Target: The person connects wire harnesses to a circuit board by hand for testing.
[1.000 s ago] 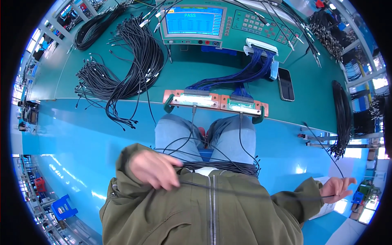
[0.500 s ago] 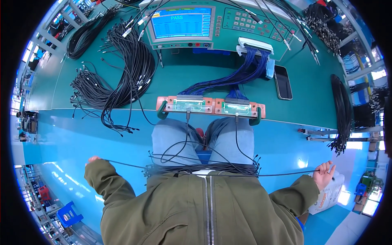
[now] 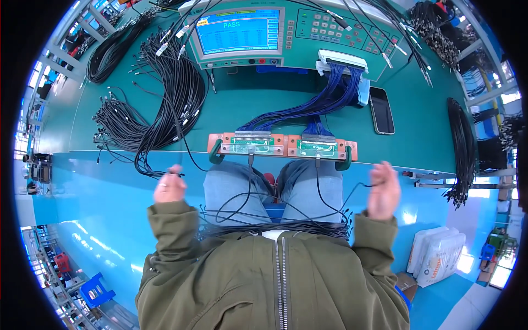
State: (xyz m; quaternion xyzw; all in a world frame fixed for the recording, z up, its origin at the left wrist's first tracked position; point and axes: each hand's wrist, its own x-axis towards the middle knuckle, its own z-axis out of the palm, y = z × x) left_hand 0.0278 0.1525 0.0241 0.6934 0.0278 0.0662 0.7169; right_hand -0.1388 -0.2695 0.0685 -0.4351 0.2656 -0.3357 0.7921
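Note:
My left hand (image 3: 170, 187) is raised just below the table's near edge, at the hanging ends of a large black cable bundle (image 3: 179, 91). Its fingers are closed, with dark cable ends at the fingertips. My right hand (image 3: 384, 190), blurred by motion, grips the end of a thin black cable (image 3: 360, 186) that curves down toward my lap. Across my lap lies a bundle of black cables (image 3: 297, 226). Two black cables rise from there and plug into the green connector boards (image 3: 252, 145) on an orange fixture (image 3: 283, 144) at the table edge.
A tester (image 3: 236, 33) with a lit screen stands at the back of the green table (image 3: 264, 96). Blue wires (image 3: 308, 107) link it to the fixture. A phone (image 3: 382, 111) lies to their right. More cables (image 3: 461, 148) hang at the right edge; white bags (image 3: 437, 256) stand on the floor.
Both hands have come up and inward from far out at the sides. The cable stretched between them has gone slack. The left hand is now at the hanging bundle ends.

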